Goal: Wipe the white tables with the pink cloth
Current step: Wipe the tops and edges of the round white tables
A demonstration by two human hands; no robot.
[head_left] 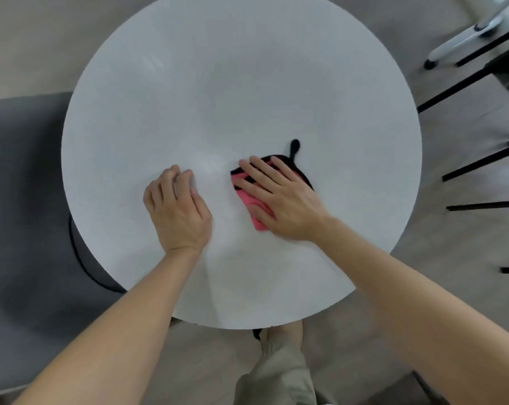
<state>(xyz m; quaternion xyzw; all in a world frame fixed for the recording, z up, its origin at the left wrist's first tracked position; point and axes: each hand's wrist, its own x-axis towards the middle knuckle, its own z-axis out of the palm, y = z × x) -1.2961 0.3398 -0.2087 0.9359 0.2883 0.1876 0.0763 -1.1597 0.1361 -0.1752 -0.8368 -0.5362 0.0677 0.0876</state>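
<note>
**Cloth pinned flat, most of the round table yet to cover**

From where I stand, a person leans over a round white table (233, 83) with both bare arms stretched across its near half. The right hand (279, 197) lies palm down with its fingers spread, pressing the pink cloth (249, 197) flat against the tabletop a little right of centre. The cloth is folded small; its black trim and a black hanging loop (294, 147) poke out on the far side of the fingers. The left hand (178, 209) rests on the bare surface just left of the cloth, apart from it, fingers curled loosely under and holding nothing, as if bracing the table.

I judge this to be mid-wipe, with the far half and the rim not clearly dealt with; the surface shows no obvious dirt to steer by.

What could go wrong: the cloth is little wider than the palm, so a fast sweep could let it bunch or slide out from under the fingers, leaving skin on the table. The loose loop may drag and smear. Leaning hard on the near edge could tip a single-pedestal table, though its base is hidden. A dark chair (28, 185) sits close on the left and black chair legs (466, 80) on the right, easy to knock when reaching far.
</note>
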